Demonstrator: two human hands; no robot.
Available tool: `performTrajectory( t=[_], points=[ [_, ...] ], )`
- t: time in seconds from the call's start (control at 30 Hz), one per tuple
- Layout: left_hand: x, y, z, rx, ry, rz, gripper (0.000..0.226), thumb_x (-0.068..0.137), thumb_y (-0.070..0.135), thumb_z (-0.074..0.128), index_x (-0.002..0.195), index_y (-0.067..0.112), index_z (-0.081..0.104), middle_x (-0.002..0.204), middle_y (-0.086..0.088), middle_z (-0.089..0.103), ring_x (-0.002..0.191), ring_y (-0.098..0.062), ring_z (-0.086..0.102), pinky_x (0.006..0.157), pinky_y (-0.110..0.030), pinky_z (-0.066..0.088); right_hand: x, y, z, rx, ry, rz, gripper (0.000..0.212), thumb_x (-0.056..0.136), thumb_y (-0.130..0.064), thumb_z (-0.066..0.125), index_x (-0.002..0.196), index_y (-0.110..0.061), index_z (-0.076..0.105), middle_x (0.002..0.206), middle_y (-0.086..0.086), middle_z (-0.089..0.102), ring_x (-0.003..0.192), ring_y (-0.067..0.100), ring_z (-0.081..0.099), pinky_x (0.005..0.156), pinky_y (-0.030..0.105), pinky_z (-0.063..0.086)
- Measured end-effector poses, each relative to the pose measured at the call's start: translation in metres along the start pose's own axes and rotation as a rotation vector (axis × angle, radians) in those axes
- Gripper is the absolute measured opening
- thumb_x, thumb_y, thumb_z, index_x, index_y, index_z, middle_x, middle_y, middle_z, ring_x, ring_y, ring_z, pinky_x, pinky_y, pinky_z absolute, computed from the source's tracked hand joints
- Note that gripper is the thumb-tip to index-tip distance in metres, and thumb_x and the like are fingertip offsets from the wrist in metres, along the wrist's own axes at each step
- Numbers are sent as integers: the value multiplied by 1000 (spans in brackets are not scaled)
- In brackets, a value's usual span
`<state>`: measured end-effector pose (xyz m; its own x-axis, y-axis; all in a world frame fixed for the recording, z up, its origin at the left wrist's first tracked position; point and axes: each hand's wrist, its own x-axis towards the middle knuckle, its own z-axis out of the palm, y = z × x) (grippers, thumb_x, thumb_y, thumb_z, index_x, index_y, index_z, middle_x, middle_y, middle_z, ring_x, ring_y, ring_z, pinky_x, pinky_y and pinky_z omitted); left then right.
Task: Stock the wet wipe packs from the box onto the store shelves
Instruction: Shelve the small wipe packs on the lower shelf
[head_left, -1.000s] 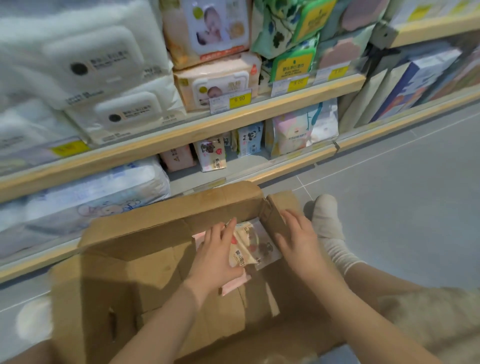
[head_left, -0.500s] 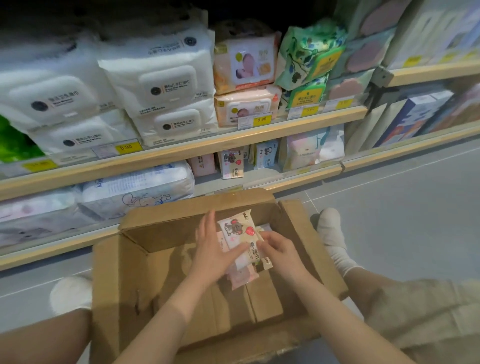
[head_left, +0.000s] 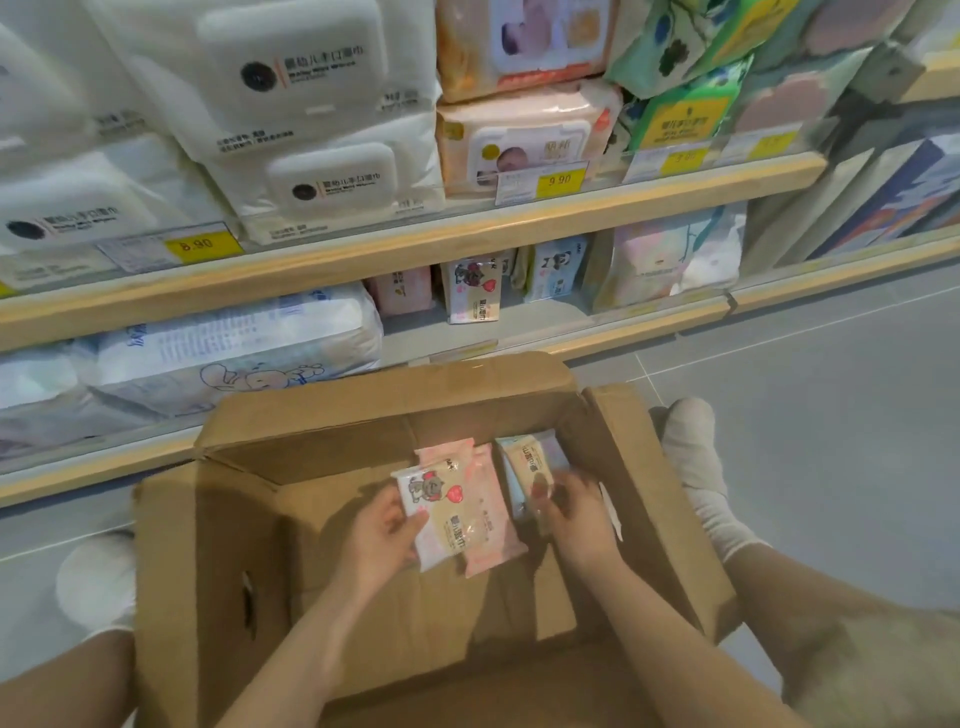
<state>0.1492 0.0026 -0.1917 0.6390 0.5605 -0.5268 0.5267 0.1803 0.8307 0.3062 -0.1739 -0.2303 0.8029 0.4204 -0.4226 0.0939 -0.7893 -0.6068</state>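
An open cardboard box (head_left: 218, 545) stands on the floor in front of me. Over its inside, my left hand (head_left: 382, 535) grips a small stack of wet wipe packs (head_left: 447, 512), a bear-and-heart pack on top of pink ones. My right hand (head_left: 571, 512) closes on another pack (head_left: 530, 460), beige and pale blue, against the box's right wall. On the bottom shelf (head_left: 571, 338) behind the box stand matching small packs (head_left: 472, 291), a pink one to their left and a panda one to their right.
Large white wipe packs (head_left: 291, 93) and price tags fill the upper shelf (head_left: 415, 249). A bulky blue-printed pack (head_left: 234, 353) lies low on the left. My socked feet (head_left: 691, 452) flank the box on the grey floor.
The hands have separated: the left now holds the stack alone, slightly lower and left, while the right has moved to a separate pack at the box's right. The view has come closer to the shelves.
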Motion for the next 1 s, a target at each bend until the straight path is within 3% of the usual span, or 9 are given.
performTrajectory(
  t=[0.1,0.27,0.33,0.5,0.6,0.67,0.77,0.9,1.0],
  points=[
    [12,-13,-4,83,-1,-37,20,91,7,57,104,23,54,100,5,65,92,-16,66,60,-26,58,19,6,14,-63,-6,43,23,93,-32,53,114,-26,49,117,15,58,91,26,65,63,25,48],
    [23,-24,-4,129,-16,-105,18,91,12,58,107,19,53,104,5,64,86,-8,65,62,-27,59,30,-5,21,-134,54,152,62,91,-19,60,143,-16,27,133,13,44,107,26,60,85,34,53],
    [23,-23,-5,138,-27,-88,16,91,13,58,103,24,53,104,7,65,87,-5,64,63,-27,59,30,-8,22,-132,73,170,58,87,-20,65,137,-11,37,132,12,43,107,28,59,85,36,53],
    [20,-8,-6,134,-2,36,17,91,15,59,98,30,58,104,7,68,96,-7,65,69,-34,59,23,-15,6,-106,67,138,24,91,-20,60,109,-5,56,119,12,51,99,29,60,67,27,49],
    [18,15,-5,109,18,111,16,92,12,58,94,28,57,99,10,67,93,-3,64,66,-19,55,18,-25,-16,-40,76,13,22,92,-25,59,107,-10,61,113,7,56,95,20,61,63,18,45],
    [23,29,-8,123,43,147,15,93,13,56,92,27,55,96,14,66,92,-4,64,66,-18,54,17,-39,-35,7,70,-79,23,90,-29,61,106,-13,63,109,3,57,90,13,60,65,15,46],
    [31,53,-16,202,89,243,8,96,22,51,102,26,55,102,10,66,95,-10,66,72,-34,58,17,-64,-67,157,14,-166,23,89,-32,62,106,-18,65,107,0,62,87,9,64,67,18,53],
    [45,86,-19,335,201,405,12,99,28,40,108,23,46,107,2,63,91,-16,63,63,-32,51,29,-97,-107,227,72,-254,27,80,-51,64,100,-32,67,97,-7,69,84,11,67,68,34,57],
    [66,92,-24,453,250,391,11,99,34,35,104,27,40,104,-6,64,86,-25,63,69,-45,53,47,-122,-120,282,112,-344,21,85,-34,66,102,-23,69,100,3,67,84,20,66,67,35,57]
  ],
)
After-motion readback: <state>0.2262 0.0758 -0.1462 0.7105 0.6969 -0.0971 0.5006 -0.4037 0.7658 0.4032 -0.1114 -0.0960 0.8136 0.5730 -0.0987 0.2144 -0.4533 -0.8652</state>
